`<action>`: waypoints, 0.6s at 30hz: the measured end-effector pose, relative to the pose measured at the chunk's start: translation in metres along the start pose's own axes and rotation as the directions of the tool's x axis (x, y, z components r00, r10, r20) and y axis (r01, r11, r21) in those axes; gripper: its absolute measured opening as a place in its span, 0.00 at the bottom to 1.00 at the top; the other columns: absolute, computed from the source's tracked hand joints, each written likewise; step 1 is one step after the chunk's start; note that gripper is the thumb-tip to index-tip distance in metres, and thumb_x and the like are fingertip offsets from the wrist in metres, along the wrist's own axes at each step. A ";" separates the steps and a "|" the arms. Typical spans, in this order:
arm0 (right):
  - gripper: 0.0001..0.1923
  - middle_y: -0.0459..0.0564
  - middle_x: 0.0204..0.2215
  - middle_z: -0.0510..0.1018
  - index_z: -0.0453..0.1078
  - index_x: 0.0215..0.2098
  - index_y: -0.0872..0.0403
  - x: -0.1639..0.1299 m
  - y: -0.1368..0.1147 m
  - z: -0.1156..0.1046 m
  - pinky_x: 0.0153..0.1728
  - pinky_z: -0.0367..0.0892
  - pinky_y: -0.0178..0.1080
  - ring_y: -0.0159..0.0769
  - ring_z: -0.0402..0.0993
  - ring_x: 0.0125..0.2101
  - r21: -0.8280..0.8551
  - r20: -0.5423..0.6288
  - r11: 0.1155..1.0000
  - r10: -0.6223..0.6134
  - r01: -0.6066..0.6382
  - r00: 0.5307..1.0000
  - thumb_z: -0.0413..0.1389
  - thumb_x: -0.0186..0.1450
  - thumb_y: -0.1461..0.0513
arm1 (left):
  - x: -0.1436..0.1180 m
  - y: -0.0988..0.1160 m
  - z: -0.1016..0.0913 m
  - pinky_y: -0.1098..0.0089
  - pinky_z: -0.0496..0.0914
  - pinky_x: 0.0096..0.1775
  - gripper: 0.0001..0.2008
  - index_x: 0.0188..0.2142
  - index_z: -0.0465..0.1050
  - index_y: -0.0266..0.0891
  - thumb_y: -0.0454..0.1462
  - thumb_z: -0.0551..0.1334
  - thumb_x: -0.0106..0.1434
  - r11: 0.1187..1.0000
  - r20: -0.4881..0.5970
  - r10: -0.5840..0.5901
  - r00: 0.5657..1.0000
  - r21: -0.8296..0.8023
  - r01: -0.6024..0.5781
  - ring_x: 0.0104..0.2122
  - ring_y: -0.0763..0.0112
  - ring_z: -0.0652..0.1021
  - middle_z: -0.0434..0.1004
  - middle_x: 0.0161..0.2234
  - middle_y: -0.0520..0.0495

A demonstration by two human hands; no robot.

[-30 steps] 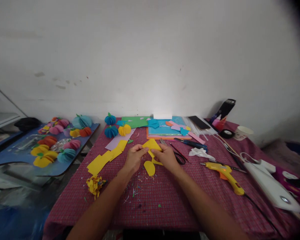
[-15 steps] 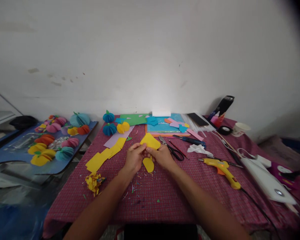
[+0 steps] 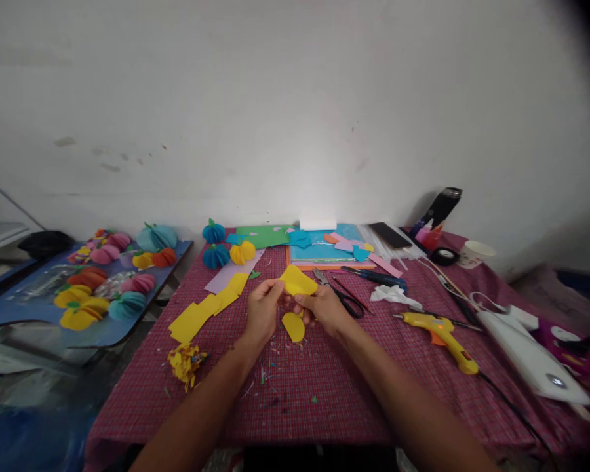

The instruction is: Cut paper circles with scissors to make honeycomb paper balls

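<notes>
Between my two hands is a piece of yellow paper (image 3: 297, 280), held above the checked tablecloth. My left hand (image 3: 265, 305) pinches its left edge with thumb and fingers. My right hand (image 3: 324, 307) grips its lower right side. Just below lies a rounded yellow paper cutout (image 3: 294, 326), on the cloth or close above it; I cannot tell which. Scissors (image 3: 347, 298) rest beyond my right hand, beside a thin red pencil (image 3: 349, 292). To the left, a row of yellow paper squares (image 3: 209, 307) lies near a heap of yellow scraps (image 3: 185, 364).
A yellow glue gun (image 3: 442, 334) with a black cable lies right, near a white power bank-like box (image 3: 533, 360). Blue paper balls (image 3: 216, 255) and coloured sheets (image 3: 263, 235) are at the back. A blue side table (image 3: 170, 278) bears several paper pumpkins. A black bottle (image 3: 442, 206) stands back right.
My hands have moved slightly apart on the yellow paper, and my left fingers have shifted to its left edge. The other things lie as before, with a slight shift of view.
</notes>
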State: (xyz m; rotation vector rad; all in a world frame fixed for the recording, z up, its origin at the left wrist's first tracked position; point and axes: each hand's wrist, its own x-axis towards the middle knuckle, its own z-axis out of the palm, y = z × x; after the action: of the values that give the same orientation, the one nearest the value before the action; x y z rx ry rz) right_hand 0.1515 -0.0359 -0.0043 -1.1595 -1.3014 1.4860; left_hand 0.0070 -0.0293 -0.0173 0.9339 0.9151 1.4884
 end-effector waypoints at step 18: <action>0.06 0.46 0.28 0.79 0.78 0.33 0.51 0.023 0.011 -0.010 0.29 0.59 0.34 0.34 0.71 0.29 -0.746 0.140 0.586 -0.325 0.315 0.935 0.57 0.61 0.61 | 0.033 0.022 -0.060 0.71 0.59 0.27 0.05 0.18 0.73 0.41 0.34 0.67 0.47 0.683 0.390 -0.057 0.919 0.686 -0.249 0.22 0.70 0.67 0.70 0.19 0.52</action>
State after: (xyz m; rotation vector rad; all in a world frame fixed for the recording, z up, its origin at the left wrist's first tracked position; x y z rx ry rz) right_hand 0.1556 -0.0126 -0.0185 -1.3204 -2.1086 0.6238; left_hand -0.0596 -0.0023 -0.0185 1.8211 1.1928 0.9300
